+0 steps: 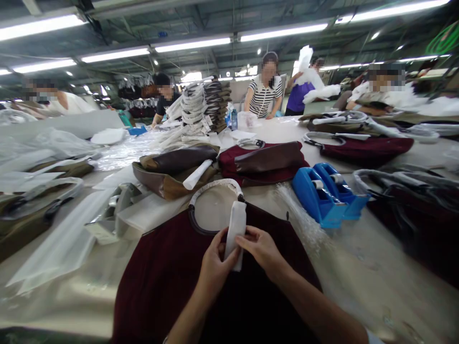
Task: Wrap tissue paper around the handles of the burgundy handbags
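Observation:
A dark maroon handbag (161, 267) lies flat in front of me, its round handle (217, 184) wrapped in white material and pointing away. Above the bag, a long white wrapped strip (237, 220) stands nearly upright between my hands; what it covers is hidden. My left hand (217, 260) grips its lower left side, thumb across the front. From the right, my right hand (260, 246) pinches the strip's edge between thumb and fingers.
Blue tape dispensers (321, 198) stand at right, a grey tape dispenser (114, 215) at left. Beyond lie a brown bag (172, 174) and another maroon bag (265, 162). White sheets (60, 243) cover the left side. Several people work across the table.

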Available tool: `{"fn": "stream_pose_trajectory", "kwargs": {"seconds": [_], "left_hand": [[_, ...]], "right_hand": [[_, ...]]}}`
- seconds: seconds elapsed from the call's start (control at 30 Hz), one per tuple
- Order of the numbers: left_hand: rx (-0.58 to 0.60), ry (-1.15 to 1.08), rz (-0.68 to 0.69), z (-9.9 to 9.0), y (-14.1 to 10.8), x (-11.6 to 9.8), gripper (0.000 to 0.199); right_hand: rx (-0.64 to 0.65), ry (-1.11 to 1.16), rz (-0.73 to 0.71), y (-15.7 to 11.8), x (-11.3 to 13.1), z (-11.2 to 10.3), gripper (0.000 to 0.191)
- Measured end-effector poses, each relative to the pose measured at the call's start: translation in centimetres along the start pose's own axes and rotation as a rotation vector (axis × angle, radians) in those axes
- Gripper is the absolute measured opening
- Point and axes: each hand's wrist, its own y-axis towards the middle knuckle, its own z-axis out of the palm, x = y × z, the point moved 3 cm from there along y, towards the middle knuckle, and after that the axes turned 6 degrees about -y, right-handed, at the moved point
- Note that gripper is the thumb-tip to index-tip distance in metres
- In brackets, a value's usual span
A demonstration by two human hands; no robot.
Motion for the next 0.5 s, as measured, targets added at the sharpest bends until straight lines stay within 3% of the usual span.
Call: {"fn": "stream_pose_trajectory", "kwargs": {"seconds": [0.13, 0.2, 0.3, 0.4, 0.5], "left_hand": [[0.060, 0.050, -0.069, -0.8, -1.1, -0.7, 0.067], [-0.021, 0.134, -0.030, -2.4, -1.9, -1.6, 0.059], [-0.308, 0.369, 0.076, -7.1, -3.7, -3.5, 0.050], [-0.608, 0.809, 0.143, -13.1, -5.8, -5.0, 0.047], [-0.710, 1.163, 0.129, -17.8, -7.2, -5.0, 0.057]], "right_hand": [[0.052, -0.192, -0.033, -1.1, 0.4, -1.9, 0.042], [0.021, -0.332, -0.025, -2.4, 0.7, -4.0, 0.045], [-0.177, -0.610, -0.079, -5.3, 1.2, -8.3, 0.039], [-0.439, -0.859, -0.069, -8.3, 0.8, -12.4, 0.037], [-0.508, -0.933, -0.022, -10.1, -0.5, -14.4, 0.045]]}}
